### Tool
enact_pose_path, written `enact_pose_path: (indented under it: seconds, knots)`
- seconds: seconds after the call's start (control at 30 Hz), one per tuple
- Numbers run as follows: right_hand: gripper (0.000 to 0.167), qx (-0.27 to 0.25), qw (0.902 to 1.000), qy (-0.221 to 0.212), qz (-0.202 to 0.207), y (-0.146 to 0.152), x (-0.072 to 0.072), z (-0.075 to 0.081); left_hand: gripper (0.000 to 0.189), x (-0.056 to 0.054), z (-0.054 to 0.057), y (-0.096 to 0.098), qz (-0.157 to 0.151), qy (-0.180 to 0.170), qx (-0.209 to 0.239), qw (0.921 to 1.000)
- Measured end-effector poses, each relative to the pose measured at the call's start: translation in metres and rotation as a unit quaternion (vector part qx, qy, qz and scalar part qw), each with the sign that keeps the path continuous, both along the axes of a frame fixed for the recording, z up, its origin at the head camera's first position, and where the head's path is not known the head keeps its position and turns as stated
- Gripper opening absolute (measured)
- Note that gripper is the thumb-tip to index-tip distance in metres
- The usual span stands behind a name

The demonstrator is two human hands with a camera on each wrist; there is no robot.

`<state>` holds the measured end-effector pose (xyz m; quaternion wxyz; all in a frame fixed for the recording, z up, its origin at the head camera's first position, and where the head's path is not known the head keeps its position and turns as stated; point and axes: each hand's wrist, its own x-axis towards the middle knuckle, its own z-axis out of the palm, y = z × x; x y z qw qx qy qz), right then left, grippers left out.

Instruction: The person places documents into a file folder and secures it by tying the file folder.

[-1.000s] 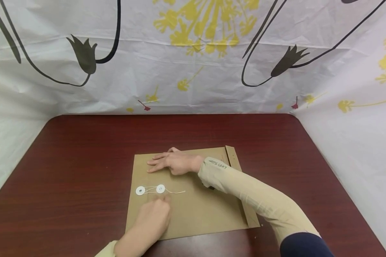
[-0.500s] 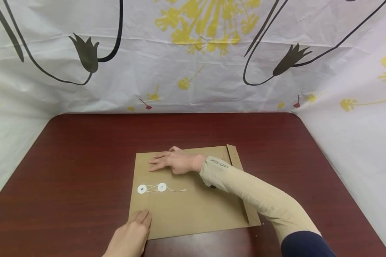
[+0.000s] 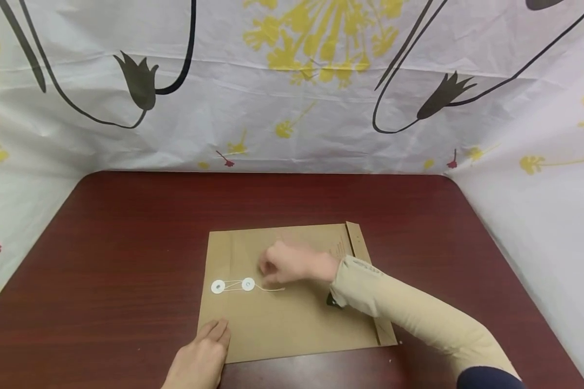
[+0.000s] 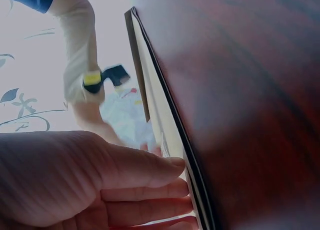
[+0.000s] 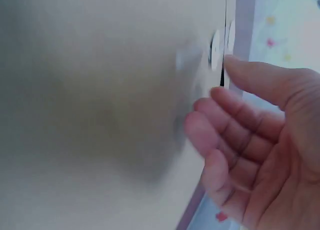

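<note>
A brown kraft string-tie envelope (image 3: 297, 319) lies flat on the table. On its left part are two white discs, a left button (image 3: 218, 287) and a right button (image 3: 248, 284). Thin string (image 3: 233, 283) runs between them, its loose end trailing right. My left hand (image 3: 201, 351) rests at the envelope's lower left corner; in the left wrist view its fingertips (image 4: 176, 162) meet the envelope's edge. Over the middle of the envelope is my right hand (image 3: 289, 262), blurred, fingers loosely bent and holding nothing. The right wrist view puts its thumb near a white button (image 5: 215, 49).
A folded flap (image 3: 362, 248) runs along the envelope's right side. The dark red table (image 3: 126, 259) extends around it. White patterned sheets (image 3: 321, 135) hang behind and at both sides. The right forearm in its beige sleeve (image 3: 409, 308) crosses the envelope's right part.
My left hand has moved from below the buttons to the envelope's lower left corner. My right hand, earlier spread flat near the top edge, has come off toward the right and nearer the string.
</note>
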<state>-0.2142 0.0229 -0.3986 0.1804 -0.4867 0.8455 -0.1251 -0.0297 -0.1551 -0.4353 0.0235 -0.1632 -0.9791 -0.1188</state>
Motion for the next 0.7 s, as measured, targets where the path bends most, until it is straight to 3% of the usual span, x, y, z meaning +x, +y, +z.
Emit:
enact_pose_path:
  seconds: [0.1, 0.33, 0.53, 0.7]
  knots:
    - [0.02, 0.02, 0.9996, -0.009, -0.015, 0.006, 0.017, -0.004, 0.036, 0.0, 0.0, -0.001, 0.001, 0.002, -0.002, 1.0]
    - [0.026, 0.032, 0.9975, 0.047, -0.042, 0.003, 0.042, -0.015, 0.026, 0.0, -0.001, -0.003, 0.004, 0.012, -0.001, 0.9999]
    - [0.026, 0.049, 0.9978, -0.002, -0.044, -0.012, 0.053, -0.012, 0.027, 0.001, -0.001, -0.003, 0.007, 0.013, -0.005, 0.9999]
    - [0.023, 0.007, 0.9986, -0.035, -0.04, -0.029, 0.057, -0.016, 0.026, 0.001, 0.0, -0.003, 0.007, 0.005, 0.002, 1.0]
